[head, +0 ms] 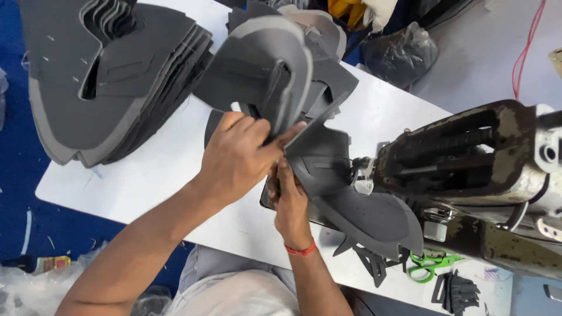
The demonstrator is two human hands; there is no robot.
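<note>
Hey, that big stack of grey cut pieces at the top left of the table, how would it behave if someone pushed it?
The stack of grey pieces would probably slide apart, since its layers are already fanned and offset. The sheets look thin and floppy: the one the left hand grips curves over. Each likely weighs little, though the whole pile may resist a push.

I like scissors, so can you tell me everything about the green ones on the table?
The green scissors lie flat on the white table near its front edge, just under the worn sewing machine. Only the bright green plastic loop handles show clearly; the blades are mostly hidden. No hand touches them. Small dark cut pieces lie beside them.
</note>
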